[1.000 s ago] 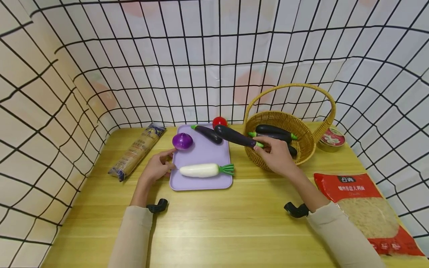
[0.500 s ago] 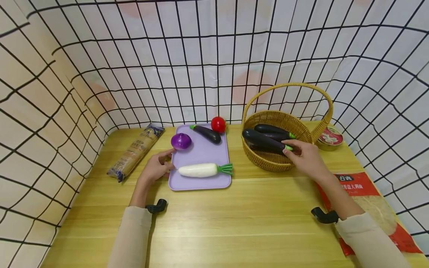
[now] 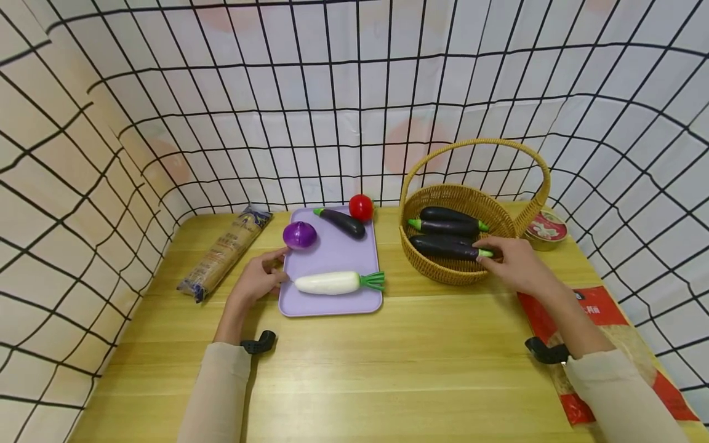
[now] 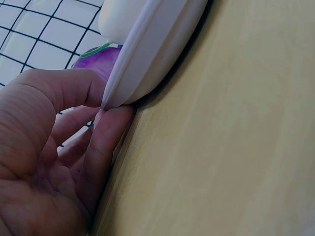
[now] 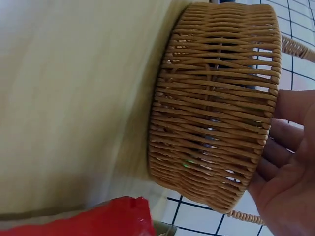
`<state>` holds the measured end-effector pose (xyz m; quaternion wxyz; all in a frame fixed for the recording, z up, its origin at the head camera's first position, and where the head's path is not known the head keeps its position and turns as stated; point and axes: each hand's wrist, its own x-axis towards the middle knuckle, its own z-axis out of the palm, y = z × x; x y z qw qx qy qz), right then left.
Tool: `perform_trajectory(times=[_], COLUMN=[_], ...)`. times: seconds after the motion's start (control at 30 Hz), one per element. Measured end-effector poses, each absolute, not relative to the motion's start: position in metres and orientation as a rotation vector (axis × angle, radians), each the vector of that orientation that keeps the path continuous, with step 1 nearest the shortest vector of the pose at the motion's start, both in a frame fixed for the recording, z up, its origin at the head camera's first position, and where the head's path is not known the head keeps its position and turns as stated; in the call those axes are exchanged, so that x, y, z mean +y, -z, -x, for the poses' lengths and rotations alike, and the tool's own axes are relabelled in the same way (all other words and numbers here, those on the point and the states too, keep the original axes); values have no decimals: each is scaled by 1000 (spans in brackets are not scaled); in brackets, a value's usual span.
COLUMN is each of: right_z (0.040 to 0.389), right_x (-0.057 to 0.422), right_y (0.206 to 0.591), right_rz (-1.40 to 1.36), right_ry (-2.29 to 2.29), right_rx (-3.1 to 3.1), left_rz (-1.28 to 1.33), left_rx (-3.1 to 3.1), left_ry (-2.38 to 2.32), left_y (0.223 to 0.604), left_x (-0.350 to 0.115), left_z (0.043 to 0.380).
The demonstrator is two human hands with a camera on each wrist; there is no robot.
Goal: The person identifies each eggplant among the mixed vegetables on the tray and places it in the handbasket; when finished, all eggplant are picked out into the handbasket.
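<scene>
My left hand [image 3: 257, 277] pinches the left rim of a lilac tray [image 3: 332, 307]; the left wrist view shows thumb and finger meeting at the tray's edge. On the tray lie a purple onion [image 3: 300, 235], an eggplant [image 3: 344, 223], a white radish with green leaves [image 3: 328, 282] and a red tomato [image 3: 361, 208]. My right hand [image 3: 517, 264] reaches over the front rim of a wicker basket [image 3: 426, 267] and grips an eggplant [image 3: 445, 248] by its green stem end. Behind it in the basket lie other eggplants [image 3: 451, 215]. The right wrist view hides my fingertips behind the basket wall [image 5: 211, 108].
A packet of dry noodles [image 3: 227, 252] lies left of the tray. Right of the basket stands a round tin [image 3: 547, 231]. A red pasta bag [image 3: 600, 311] lies partly under my right forearm. Grid-patterned cloth [image 3: 327, 123] walls the table on its back and sides.
My right hand has carried the eggplant rightward from beside the tray, then down into the basket among the others. The left hand stays at the tray's rim.
</scene>
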<state>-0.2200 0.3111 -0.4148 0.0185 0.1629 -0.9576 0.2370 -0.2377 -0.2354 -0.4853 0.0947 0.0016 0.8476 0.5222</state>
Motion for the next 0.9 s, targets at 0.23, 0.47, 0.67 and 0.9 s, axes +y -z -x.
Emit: perform_trajectory(times=[0.23,0.47,0.67,0.9], right_z=[234,235,230,223], right_x=[307,307,305,298], right_y=[413,413,412,413], right_rz=[-609,-576,-537,-434], right_ry=[-587,-604,-681,-910], right_rx=[-3089,-3128,-3085,-2974], left_rz=[-4,-2,11,30], left_rx=[2523,2533,2535,2526], left_ry=[-1543,-1530,-1532,-1538], left_y=[489,491,492,491], left_x=[-235,-235,-236,-236], left_z=[238,240,241,240])
